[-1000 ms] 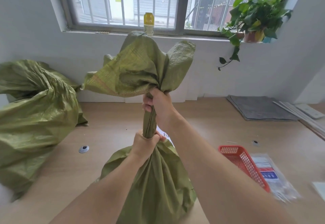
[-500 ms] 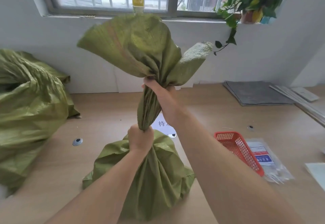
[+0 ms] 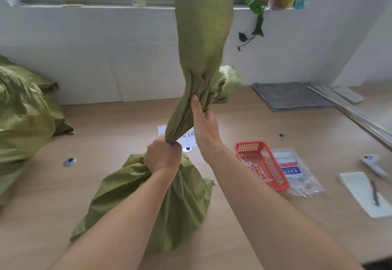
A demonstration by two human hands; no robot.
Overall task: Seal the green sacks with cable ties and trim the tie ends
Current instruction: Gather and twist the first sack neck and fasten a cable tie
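A green woven sack (image 3: 169, 202) stands on the wooden table in front of me. My left hand (image 3: 163, 156) is clenched around its gathered neck, just above the bulging body. Higher up, my right hand (image 3: 203, 121) grips the twisted neck, and the loose top of the sack flares upward past it toward the window. A red mesh basket (image 3: 262, 163) to the right holds white cable tie pieces. Beside it lies a clear bag of cable ties (image 3: 297, 174). No tie is visible on the sack's neck.
A second green sack (image 3: 23, 121) lies at the left edge of the table. A printed paper (image 3: 186, 137) sits behind the sack. At right are a notepad with pen (image 3: 367, 193), a white tool (image 3: 373, 163), a grey cloth (image 3: 290, 95). Plant and bottle stand on the sill.
The sack's loose top has been twisted narrower and taller, leaning right. My right hand has turned on the neck. The view has tilted down, showing more of the table at right.
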